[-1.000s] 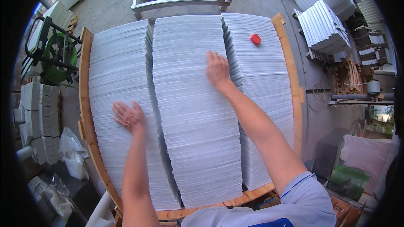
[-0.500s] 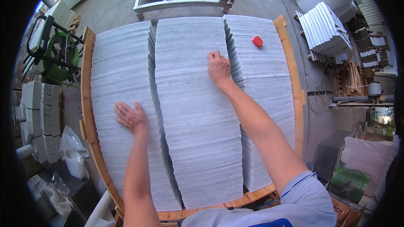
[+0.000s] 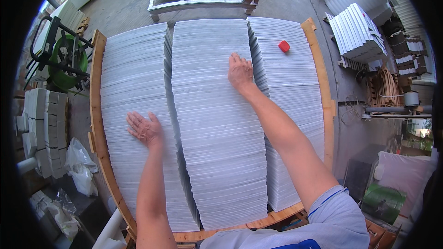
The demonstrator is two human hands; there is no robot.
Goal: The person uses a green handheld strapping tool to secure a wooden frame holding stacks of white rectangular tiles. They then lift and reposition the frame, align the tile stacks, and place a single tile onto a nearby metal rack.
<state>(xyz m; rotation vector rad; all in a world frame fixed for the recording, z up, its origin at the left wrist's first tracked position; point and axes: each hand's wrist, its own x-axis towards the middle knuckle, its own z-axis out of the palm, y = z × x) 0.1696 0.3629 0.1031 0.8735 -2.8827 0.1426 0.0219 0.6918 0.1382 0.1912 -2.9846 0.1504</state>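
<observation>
Three long rows of thin white-grey stone slabs stand on edge, packed tightly side by side. My left hand (image 3: 144, 129) lies spread and palm down on the left row (image 3: 134, 74). Over the upper right part of the middle row (image 3: 217, 129), my right hand (image 3: 241, 74) is closed, its fingers curled and pressed together. Whatever those fingers may hold is hidden under them. A small red block-shaped object (image 3: 284, 46) rests on top of the right row (image 3: 288, 74), beyond my right hand. Dark narrow gaps separate the rows.
A wooden crate frame (image 3: 96, 101) surrounds the rows. Beyond it stands a metal rack (image 3: 198, 4). At left are a green-wheeled strapping cart (image 3: 67, 62) and stacked pale blocks (image 3: 44, 129); at right, another slab stack (image 3: 357, 32) and a green roll (image 3: 383, 203).
My right hand has shifted very slightly, and its fingers sit closer together. The left hand stays flat in place. The whole view has drifted a little.
</observation>
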